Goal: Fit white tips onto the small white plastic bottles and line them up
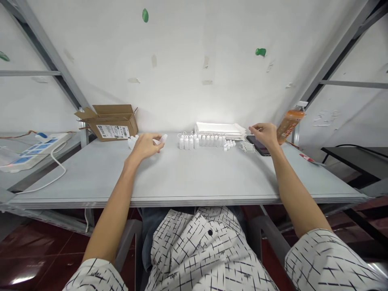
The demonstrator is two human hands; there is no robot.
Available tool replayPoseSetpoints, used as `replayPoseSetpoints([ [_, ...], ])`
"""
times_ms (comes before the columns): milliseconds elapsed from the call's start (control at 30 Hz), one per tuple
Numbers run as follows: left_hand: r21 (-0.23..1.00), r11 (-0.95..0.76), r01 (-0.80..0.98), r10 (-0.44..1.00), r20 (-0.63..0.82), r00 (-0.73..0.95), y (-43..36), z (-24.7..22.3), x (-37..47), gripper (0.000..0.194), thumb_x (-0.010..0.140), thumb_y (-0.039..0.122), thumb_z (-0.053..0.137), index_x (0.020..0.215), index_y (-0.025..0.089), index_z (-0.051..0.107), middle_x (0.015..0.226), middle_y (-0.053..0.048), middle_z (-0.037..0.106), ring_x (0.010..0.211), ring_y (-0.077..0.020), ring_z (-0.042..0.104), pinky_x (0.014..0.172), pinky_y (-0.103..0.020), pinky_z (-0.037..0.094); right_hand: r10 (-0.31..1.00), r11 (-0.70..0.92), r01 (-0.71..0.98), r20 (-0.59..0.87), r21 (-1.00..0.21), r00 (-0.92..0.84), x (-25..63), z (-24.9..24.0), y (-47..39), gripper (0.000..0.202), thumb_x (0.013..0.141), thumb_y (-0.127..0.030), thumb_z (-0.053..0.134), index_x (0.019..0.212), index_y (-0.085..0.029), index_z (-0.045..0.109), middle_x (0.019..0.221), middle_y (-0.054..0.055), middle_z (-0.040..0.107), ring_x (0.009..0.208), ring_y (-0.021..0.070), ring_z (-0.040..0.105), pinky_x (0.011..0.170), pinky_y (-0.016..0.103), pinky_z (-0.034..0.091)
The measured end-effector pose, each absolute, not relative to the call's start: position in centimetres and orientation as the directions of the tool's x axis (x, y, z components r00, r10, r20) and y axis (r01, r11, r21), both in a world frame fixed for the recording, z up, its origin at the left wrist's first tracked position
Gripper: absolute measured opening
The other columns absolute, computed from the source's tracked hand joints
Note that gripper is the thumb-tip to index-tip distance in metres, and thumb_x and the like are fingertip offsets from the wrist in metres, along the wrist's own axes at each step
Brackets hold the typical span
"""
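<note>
My left hand is closed on a small white bottle, tilted above the left part of the table. Beside that hand lie more white pieces, partly hidden by it. My right hand is raised over a dark phone, its thumb and fingertips pinched together; whatever is between them is too small to name. Several small white bottles stand upright in rows at the middle of the table. Small white caps lie at the right end of the rows, near a pile of loose white pieces.
An open cardboard box stands at the back left. White flat packets lie behind the bottles. An orange drink bottle stands behind my right wrist. A power strip with cables is at the far left of the grey table.
</note>
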State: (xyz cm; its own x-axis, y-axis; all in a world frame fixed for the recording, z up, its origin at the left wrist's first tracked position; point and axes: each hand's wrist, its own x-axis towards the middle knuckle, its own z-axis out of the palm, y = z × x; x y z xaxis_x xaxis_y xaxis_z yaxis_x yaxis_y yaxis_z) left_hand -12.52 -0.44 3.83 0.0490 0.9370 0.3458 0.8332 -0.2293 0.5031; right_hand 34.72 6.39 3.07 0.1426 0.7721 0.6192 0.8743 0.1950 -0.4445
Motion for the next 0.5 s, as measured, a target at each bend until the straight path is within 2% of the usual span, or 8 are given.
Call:
replayPoseSetpoints([
  [67, 0.468, -0.273, 0.84, 0.913, 0.401, 0.073, -0.7, 3.8, -11.6, 0.029, 0.077, 0.04, 0.059, 0.094, 0.021, 0.074, 0.067, -0.001, 0.074, 0.072, -0.0239, 0.072, 0.084, -0.033, 0.049, 0.836, 0.132, 0.897, 0.533, -0.422, 0.128, 36.0, 2.5, 6.2, 0.025, 0.079, -0.034, 0.06, 0.082, -0.015, 0.076, 0.069, 0.007, 0.071, 0.065, 0.0209, 0.064, 0.068, 0.031, 0.046],
  [167, 0.432, -0.33, 0.84, 0.885, 0.451, 0.115, -0.8, 3.6, -10.2, 0.028, 0.077, 0.037, 0.058, 0.094, 0.021, 0.073, 0.082, -0.001, 0.077, 0.073, -0.0229, 0.073, 0.086, -0.033, 0.049, 0.917, 0.097, 0.917, 0.392, -0.386, 0.068, 36.6, 2.2, 6.1, 0.023, 0.076, -0.033, 0.064, 0.08, -0.015, 0.077, 0.068, 0.006, 0.07, 0.066, 0.0195, 0.062, 0.065, 0.029, 0.044],
  [333, 0.397, -0.401, 0.826, 0.875, 0.432, 0.218, -1.2, 3.1, -7.7, 0.029, 0.078, 0.036, 0.055, 0.097, 0.021, 0.072, 0.085, -0.002, 0.077, 0.073, -0.0222, 0.072, 0.082, -0.034, 0.049, 0.991, 0.079, 0.919, 0.132, -0.385, -0.03, 35.7, 2.2, 5.7, 0.023, 0.07, -0.037, 0.07, 0.071, -0.015, 0.076, 0.061, 0.003, 0.067, 0.06, 0.0159, 0.057, 0.059, 0.027, 0.04],
  [500, 0.331, -0.433, 0.838, 0.86, 0.43, 0.274, -1.7, 2.7, -6.1, 0.03, 0.079, 0.036, 0.055, 0.098, 0.02, 0.072, 0.074, -0.002, 0.075, 0.075, -0.0234, 0.071, 0.077, -0.033, 0.049, 0.991, 0.083, 0.944, 0.127, -0.32, -0.044, 34.9, 1.9, 5.7, 0.015, 0.068, -0.031, 0.069, 0.071, -0.017, 0.076, 0.065, 0.002, 0.068, 0.062, 0.0156, 0.056, 0.057, 0.026, 0.039],
])
